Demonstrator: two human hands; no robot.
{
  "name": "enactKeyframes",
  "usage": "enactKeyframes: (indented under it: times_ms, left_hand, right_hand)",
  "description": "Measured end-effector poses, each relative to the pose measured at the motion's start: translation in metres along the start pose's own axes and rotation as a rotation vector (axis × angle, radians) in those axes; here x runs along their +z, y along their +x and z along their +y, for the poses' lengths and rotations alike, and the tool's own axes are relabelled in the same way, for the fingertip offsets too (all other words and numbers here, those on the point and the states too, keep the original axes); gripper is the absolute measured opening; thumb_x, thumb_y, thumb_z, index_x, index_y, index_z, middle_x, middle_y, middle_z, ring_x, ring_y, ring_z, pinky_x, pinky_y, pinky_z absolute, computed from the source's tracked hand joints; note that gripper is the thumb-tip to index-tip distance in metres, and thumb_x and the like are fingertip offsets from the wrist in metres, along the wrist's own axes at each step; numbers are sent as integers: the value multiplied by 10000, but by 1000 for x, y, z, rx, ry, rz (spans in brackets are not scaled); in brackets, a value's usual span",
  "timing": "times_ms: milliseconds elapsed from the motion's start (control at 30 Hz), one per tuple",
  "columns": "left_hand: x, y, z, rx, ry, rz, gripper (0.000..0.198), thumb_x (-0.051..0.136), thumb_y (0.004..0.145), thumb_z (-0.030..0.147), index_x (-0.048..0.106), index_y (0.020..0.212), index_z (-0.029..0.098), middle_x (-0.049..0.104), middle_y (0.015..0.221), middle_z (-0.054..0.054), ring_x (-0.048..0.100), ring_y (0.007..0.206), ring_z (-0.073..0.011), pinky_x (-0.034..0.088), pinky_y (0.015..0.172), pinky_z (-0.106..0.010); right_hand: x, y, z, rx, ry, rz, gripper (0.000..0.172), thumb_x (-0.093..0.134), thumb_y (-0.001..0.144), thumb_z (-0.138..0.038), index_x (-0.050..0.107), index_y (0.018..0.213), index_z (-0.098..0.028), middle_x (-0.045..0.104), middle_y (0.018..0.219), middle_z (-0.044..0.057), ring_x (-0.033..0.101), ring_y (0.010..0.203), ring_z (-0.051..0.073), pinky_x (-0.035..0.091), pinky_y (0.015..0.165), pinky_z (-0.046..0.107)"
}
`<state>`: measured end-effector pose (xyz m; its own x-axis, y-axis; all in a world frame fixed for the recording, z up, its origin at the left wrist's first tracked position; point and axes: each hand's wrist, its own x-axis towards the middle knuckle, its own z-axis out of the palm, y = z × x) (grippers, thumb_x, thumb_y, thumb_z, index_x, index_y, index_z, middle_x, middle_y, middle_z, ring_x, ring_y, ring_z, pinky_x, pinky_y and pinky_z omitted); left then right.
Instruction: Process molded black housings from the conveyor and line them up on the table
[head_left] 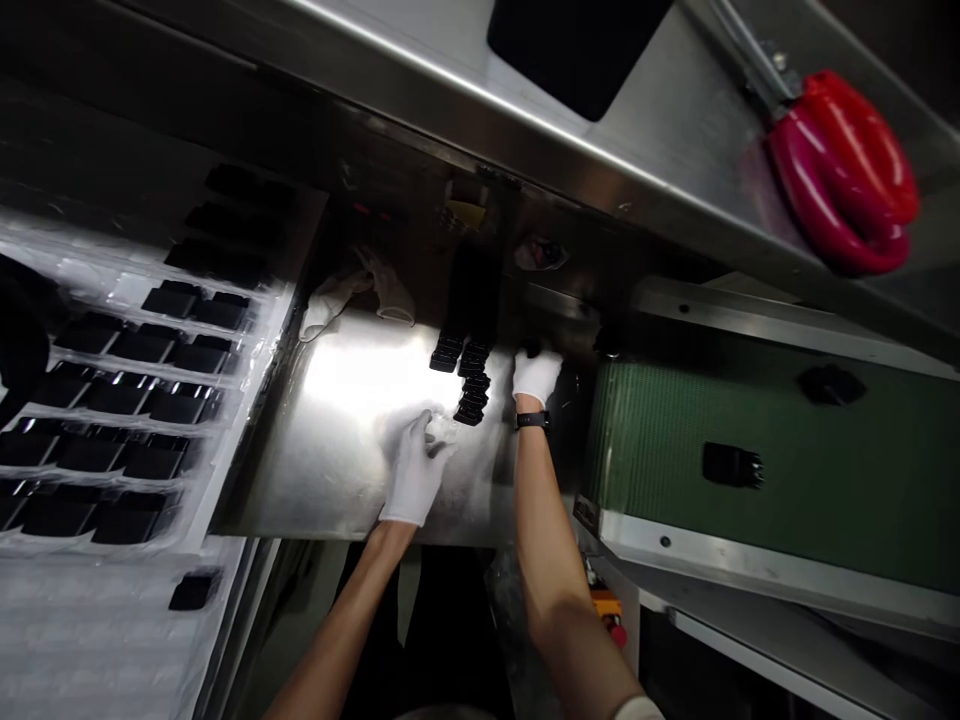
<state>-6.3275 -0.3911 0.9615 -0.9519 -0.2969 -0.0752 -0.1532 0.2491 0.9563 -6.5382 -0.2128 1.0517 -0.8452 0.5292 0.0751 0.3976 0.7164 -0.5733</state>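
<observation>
My left hand [418,470], in a white glove, is over the metal table [330,470]. Its thumb and fingers curl round a small clear piece [442,427]. A stack of black parts [472,385] stands just beyond that piece, in line with more black parts [448,350] reaching back into shadow. To the right, my right hand [537,376], also gloved and with a black band at the wrist, reaches toward the table's back. Something dark shows at its fingertips, but the fingers are mostly hidden in shadow.
At left, clear trays [187,500] hold rows of black parts. A green conveyor belt [660,420] at right carries black parts. White gloves [337,300] lie at the table's back left. Overhead, a metal shelf [697,130] bears red-handled pliers [832,190].
</observation>
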Motion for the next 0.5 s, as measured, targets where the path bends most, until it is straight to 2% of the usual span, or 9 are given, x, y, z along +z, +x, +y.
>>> enactKeyframes:
  times_ms: [100,200,300,367,433,500]
  left_hand:
    - [-11,-17,12,116,39,57,541,733,1036,294,575,1549,224,635,1435,-159,735,1166,-271,643,1114,-523]
    - [-14,-19,44,258,77,11,473,667,1066,242,595,1534,269,657,1438,-144,756,1133,-255,655,1109,-489]
    - [-17,-8,87,409,167,-172,586,700,1052,203,543,1604,317,629,1567,-126,701,1362,-293,589,1229,-505]
    - [-22,1,111,517,219,-365,631,726,1021,135,547,1592,337,637,1594,-89,669,1424,-285,568,1260,-483]
    - [-28,6,123,601,241,-551,570,707,999,54,622,1485,340,701,1511,-43,708,1356,-252,594,1227,-429]
    - [-35,6,123,649,251,-657,537,663,997,8,656,1423,333,736,1443,-27,729,1318,-237,616,1193,-401]
  right_hand:
    - [-4,3,2,-9,44,-65,317,757,951,-274,724,1237,-139,738,1232,148,682,1024,258,577,1008,432]
    - [-20,-24,10,-22,125,-90,243,660,993,-277,712,1195,-153,761,1217,123,688,1043,250,572,1037,430]
    - [-49,-80,16,-48,254,-126,281,574,1035,-377,730,1138,-167,797,1182,101,720,1061,258,585,1026,414]
    - [-71,-123,20,-85,362,-250,374,538,1059,-481,760,1111,-184,823,1148,96,748,1040,262,617,965,394]
    - [-92,-159,23,-125,441,-430,489,470,1094,-561,794,1133,-197,838,1151,109,768,1075,291,638,969,422]
    - [-108,-182,25,-129,462,-543,562,439,1106,-626,825,1163,-222,844,1195,114,769,1154,325,631,1053,477]
